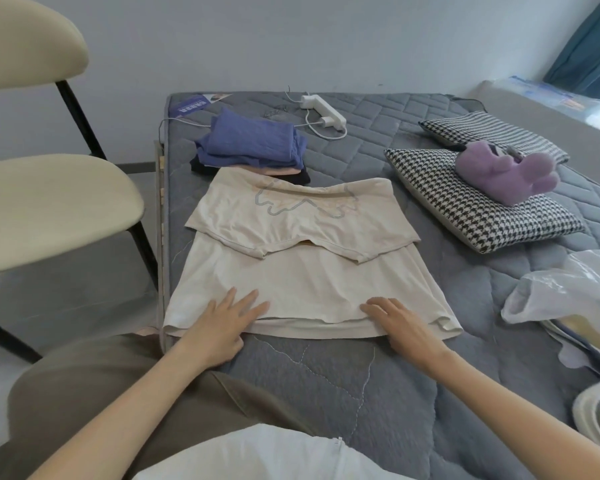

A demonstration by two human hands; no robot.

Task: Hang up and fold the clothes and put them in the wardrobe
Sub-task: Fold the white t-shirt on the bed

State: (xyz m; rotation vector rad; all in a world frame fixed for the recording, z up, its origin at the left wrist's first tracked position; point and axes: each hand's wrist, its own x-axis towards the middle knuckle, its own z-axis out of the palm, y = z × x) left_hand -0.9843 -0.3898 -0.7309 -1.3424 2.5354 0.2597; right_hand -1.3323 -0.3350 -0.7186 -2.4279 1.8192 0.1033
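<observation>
The cream T-shirt (pixel 291 282) lies flat on the grey quilted mattress (pixel 326 382), directly in front of the person. Its top part is folded down over the body, with both sleeve ends meeting near the middle and a pale printed outline showing on the folded panel. The left hand (pixel 222 327) and the right hand (pixel 400 325) rest on the lower hem, 1 toward each side, fingers straight and spread on the fabric, gripping nothing.

This looks like the folding step, partway through 1 garment: the hands appear to be smoothing or lining up the hem. The next move probably calls for pinching the hem at both sides and bringing the lower half up over the folded top, keeping the edges square so the sleeves don't slip out.

Just beyond the shirt, touching its far edge, sits a stack of folded clothes (pixel 253 147) with a blue knit on top, which suggests the shirt belongs there next. Farther back lies a white power strip (pixel 323 110). To the right are 2 houndstooth pillows (pixel 482 216) with a purple plush toy (pixel 499 174) on them, and a plastic bag (pixel 561 292) nearer. A cream chair (pixel 49 202) stands left of the bed. No wardrobe is in view.
</observation>
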